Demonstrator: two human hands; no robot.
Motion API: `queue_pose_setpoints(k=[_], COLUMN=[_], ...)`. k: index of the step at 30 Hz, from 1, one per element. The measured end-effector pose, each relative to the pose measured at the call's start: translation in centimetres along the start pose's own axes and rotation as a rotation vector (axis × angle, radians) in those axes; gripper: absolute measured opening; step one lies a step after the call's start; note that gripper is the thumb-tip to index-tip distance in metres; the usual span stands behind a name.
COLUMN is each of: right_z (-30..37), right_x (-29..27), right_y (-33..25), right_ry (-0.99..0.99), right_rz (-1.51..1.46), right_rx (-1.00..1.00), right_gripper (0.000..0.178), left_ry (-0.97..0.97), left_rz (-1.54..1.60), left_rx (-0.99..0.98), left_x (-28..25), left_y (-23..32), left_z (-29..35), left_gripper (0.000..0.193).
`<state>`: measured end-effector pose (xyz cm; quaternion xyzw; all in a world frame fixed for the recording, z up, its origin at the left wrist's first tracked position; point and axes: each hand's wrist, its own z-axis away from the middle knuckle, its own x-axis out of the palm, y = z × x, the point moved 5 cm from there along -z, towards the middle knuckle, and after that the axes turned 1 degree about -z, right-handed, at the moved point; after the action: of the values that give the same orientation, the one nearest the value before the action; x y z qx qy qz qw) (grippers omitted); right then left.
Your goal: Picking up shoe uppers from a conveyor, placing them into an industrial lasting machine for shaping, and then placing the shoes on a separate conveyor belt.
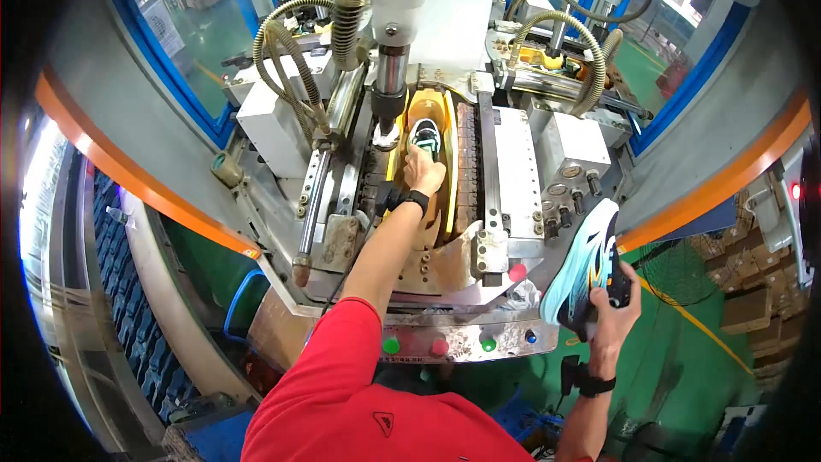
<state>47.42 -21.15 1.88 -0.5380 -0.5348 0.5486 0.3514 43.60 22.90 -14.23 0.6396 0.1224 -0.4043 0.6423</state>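
My left hand reaches into the press bed, its fingers closed at the near end of a dark sneaker with white and green trim. That sneaker lies between yellow side pads in the machine's cavity, and my hand hides part of it. Out to the right, my right hand grips a second sneaker by its dark collar. Its pale blue sole side faces left, and orange and black show on the upper. Each wrist wears a black band.
A vertical metal piston hangs just left of my left hand. Ribbed hoses arch on both sides. Coloured buttons line the front panel. Orange-edged guards flank the machine. Cardboard boxes are stacked at the right.
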Motion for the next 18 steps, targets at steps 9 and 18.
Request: queue_pose_setpoints(k=[9,18], right_z=[-17.1,-12.8], right_x=[19.4,44.5], right_y=[-3.5,3.1], right_ry=[-0.468,-0.595], right_rz=[0.399,0.869], right_rx=[-0.179,-0.279], right_gripper=[0.049,0.045], left_ry=[-0.491,-0.093], left_rz=[1.206,1.218], left_rx=[-0.324,-0.288], left_x=[-9.1,-27.7], left_y=[-4.3,-14.8], left_z=[12.2,32.9], left_gripper=[0.020,0.052])
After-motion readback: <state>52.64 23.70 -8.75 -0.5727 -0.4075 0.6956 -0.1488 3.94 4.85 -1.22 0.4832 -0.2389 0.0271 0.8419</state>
